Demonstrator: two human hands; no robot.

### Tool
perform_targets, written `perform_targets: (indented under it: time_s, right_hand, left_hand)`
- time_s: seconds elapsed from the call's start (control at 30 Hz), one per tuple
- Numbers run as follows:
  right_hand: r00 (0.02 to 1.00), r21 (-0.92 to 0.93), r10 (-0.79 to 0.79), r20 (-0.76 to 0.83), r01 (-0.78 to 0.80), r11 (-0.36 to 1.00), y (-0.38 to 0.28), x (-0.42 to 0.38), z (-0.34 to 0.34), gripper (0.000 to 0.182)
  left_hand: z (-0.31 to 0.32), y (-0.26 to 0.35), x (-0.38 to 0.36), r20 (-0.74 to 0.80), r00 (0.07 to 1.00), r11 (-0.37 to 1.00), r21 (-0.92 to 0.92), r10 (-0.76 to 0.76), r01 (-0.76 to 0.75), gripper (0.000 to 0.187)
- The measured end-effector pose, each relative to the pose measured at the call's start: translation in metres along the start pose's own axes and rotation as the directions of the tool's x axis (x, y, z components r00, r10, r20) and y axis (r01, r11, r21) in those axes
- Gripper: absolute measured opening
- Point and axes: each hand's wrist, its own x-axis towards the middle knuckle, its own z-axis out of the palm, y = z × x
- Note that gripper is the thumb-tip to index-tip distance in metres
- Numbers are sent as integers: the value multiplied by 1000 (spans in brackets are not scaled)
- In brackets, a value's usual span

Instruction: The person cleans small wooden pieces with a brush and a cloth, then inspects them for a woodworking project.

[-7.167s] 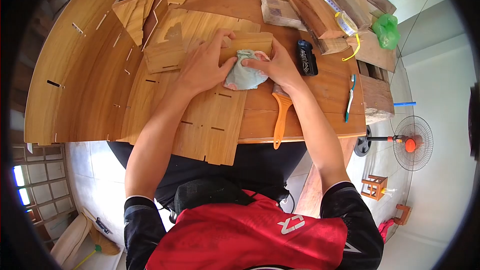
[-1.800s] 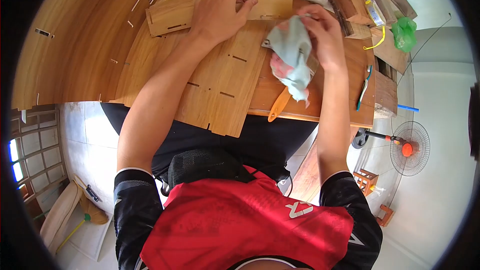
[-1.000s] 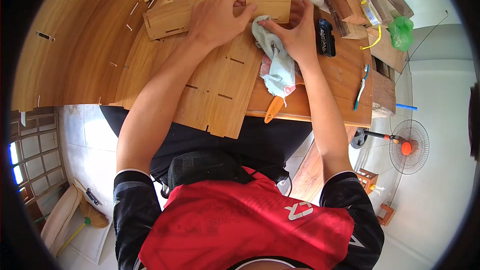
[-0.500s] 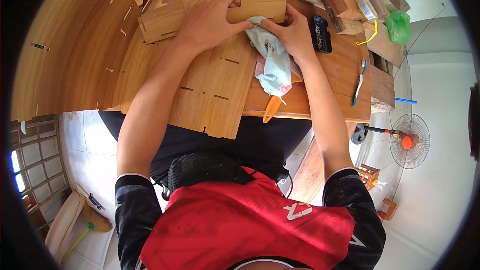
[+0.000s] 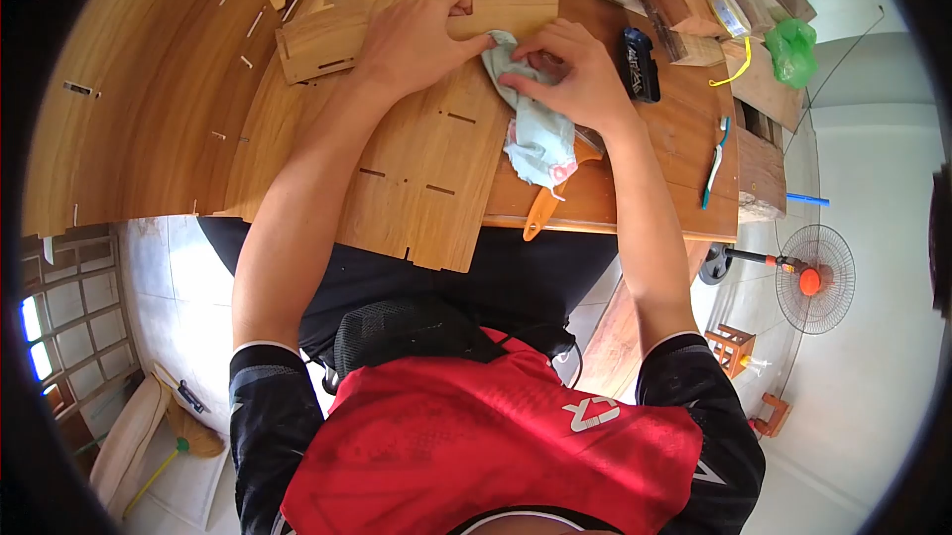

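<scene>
My left hand [image 5: 412,39] grips a small wooden board [image 5: 516,5], its thumb along the near edge and beside the top of a pale blue cloth [image 5: 540,128]. The cloth hangs from the board's near edge down over the table. My right hand [image 5: 575,74] is off the board, fingers curled and thumb apart from them, over the cloth's upper part; thumb and fingertips lie against or just above the cloth. Beneath both hands lies a larger slotted wooden panel [image 5: 426,178]. An orange-handled tool [image 5: 540,216] lies partly under the cloth.
Right of my hand lies a black object [image 5: 640,65] with pale lettering. A toothbrush [image 5: 715,163] rests near the table's right edge. Wood blocks [image 5: 684,0], a tape measure [image 5: 729,11] and a green bag [image 5: 791,52] are at the upper right. Another notched board [image 5: 322,39] lies left.
My right hand has let go of the small board and drawn back toward me over the cloth. The board and the cloth's top have shifted slightly left; my left hand keeps its hold.
</scene>
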Motion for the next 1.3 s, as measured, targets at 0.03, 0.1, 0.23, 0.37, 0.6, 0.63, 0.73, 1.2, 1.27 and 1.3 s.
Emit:
perform_targets:
  time_s: [0.03, 0.1, 0.23, 0.37, 0.6, 0.63, 0.73, 1.2, 1.27, 1.3]
  right_hand:
    - [1000, -23, -21, 17, 21, 999, -2, 0, -4, 27]
    - [996, -61, -71, 56, 74, 995, -6, 2, -8, 25]
    - [995, -77, -84, 61, 88, 993, 4, -1, -11, 25]
    - [987, -15, -74, -142, 72, 997, 16, 1, 2, 30]
    - [831, -21, 69, -552, -96, 995, -5, 14, 17, 72]
    - [872, 143, 170, -459, -117, 983, -5, 12, 16, 74]
    - [932, 424, 307, -192, -203, 883, 1, 7, 14, 77]
    - [884, 598, 468, 6, -378, 706, -4, 10, 10, 51]
    - [880, 638, 473, 51, -393, 662, 2, 10, 9, 47]
    - [877, 657, 474, 73, -400, 639, 3, 9, 9, 45]
  left_hand:
    - [2, -3, 2, -5, 1000, 1000, -3, 2, -2, 64]
    - [2, -4, 2, -8, 1000, 1000, 4, -7, 7, 63]
    - [-2, 3, -1, -2, 1000, 999, 31, -25, 25, 59]
    - [0, 3, 0, 5, 1000, 999, 29, -15, 14, 54]
    - [1, 6, -4, 7, 1000, 1000, 3, -1, 1, 49]
    - [0, 6, -4, 7, 1000, 1000, 2, -7, 7, 48]
    - [-3, 8, -4, -1, 1000, 1000, -22, 7, -7, 46]
    - [-10, 10, -10, 8, 996, 991, -97, 92, -91, 63]
    - [-9, 8, -9, 20, 996, 991, -103, 85, -82, 63]
    - [-6, 6, -7, 12, 996, 991, -103, 88, -86, 61]
